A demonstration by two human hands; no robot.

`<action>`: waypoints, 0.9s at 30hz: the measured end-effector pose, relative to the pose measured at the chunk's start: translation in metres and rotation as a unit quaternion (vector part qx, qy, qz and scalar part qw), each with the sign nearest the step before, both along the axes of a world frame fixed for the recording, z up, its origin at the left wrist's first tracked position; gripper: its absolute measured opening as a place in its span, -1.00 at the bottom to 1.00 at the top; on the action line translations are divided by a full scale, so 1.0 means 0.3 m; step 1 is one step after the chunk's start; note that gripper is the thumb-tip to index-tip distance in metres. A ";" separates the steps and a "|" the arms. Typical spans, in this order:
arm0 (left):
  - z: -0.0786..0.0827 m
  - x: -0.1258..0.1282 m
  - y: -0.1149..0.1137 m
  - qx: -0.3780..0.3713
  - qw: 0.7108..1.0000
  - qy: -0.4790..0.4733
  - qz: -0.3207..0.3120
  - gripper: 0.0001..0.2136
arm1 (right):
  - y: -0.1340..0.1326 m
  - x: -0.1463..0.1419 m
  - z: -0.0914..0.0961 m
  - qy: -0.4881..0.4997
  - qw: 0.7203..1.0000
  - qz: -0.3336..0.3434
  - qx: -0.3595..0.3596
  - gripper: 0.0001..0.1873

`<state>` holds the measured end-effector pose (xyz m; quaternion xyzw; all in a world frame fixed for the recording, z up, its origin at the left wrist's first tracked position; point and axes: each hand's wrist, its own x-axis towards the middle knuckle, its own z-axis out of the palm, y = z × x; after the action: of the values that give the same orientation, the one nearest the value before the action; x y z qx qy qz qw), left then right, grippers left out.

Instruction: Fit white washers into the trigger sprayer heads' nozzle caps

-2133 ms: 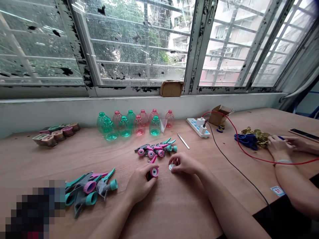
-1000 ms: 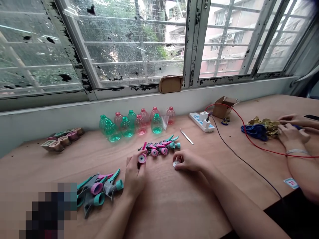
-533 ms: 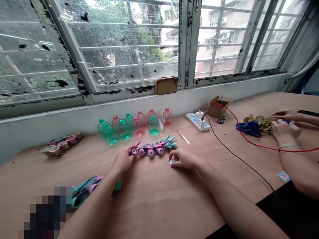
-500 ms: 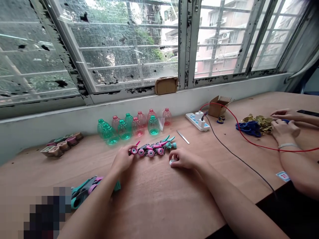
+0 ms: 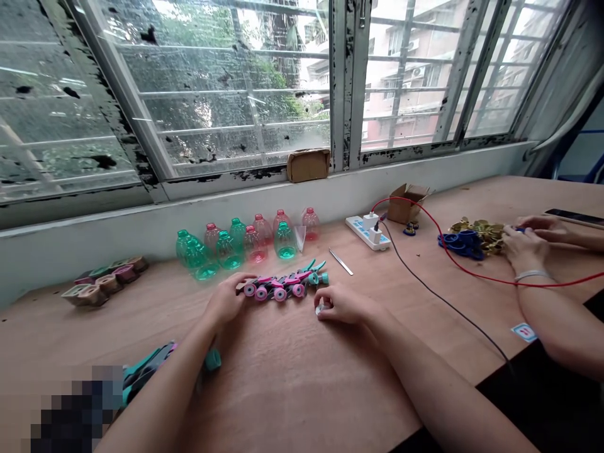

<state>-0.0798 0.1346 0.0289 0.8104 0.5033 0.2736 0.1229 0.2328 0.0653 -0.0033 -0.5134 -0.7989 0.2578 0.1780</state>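
In the middle of the table stands a tight row of toy cars [image 5: 280, 294] in pink, grey and teal, with pink wheels facing me. My left hand [image 5: 227, 301] is at the row's left end, its fingers closed on the leftmost toy car [image 5: 250, 289]. Just right of the row, my right hand [image 5: 343, 304] rests low over the table. A small white piece [image 5: 321, 309] is pinched in its fingers; its exact kind is unclear. More teal and grey toy parts [image 5: 146, 370] lie by my left forearm, partly hidden by it.
Green and pink clear bottles [image 5: 229, 251] stand along the wall. Tweezers [image 5: 340, 262] lie right of the row, near a power strip [image 5: 368, 233] with red and dark cables. At right, a co-worker's hands [image 5: 526, 242] handle blue and gold parts. Stacked moulded pieces [image 5: 108, 281] sit left.
The leftmost toy car, askew with a pink part raised before, now sits level against the row. My left hand stays on it. The view has shifted slightly; my right hand keeps its pinch.
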 end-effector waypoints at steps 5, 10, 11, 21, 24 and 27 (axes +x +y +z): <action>0.070 -0.057 -0.054 0.049 0.998 0.024 0.021 -0.65 | -0.004 0.000 -0.001 -0.007 1.000 0.002 0.010 -0.74; 0.191 -0.151 -0.178 -0.049 0.990 0.124 0.047 -0.67 | -0.016 -0.001 0.011 -0.013 1.000 0.004 0.007 -0.68; 0.209 -0.164 -0.208 -0.085 0.984 0.154 0.036 -0.67 | -0.018 -0.001 0.014 -0.013 1.000 0.007 0.005 -0.68; 0.165 -0.117 -0.387 -0.182 0.931 0.316 -0.004 -0.61 | -0.020 -0.005 0.007 -0.022 0.999 0.015 0.026 -0.70; 0.162 -0.094 -0.395 -0.181 0.940 0.288 -0.013 -0.62 | -0.016 -0.006 -0.004 -0.005 0.999 0.022 0.024 -0.70; 0.170 -0.041 -0.410 -0.173 0.962 0.211 -0.031 -0.64 | -0.019 -0.011 -0.007 0.022 0.999 0.033 0.027 -0.73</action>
<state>-0.0920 0.0117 0.0800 0.8310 0.5325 0.0015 0.1611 0.2297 0.0597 -0.0053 -0.4759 -0.8182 0.2526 0.2005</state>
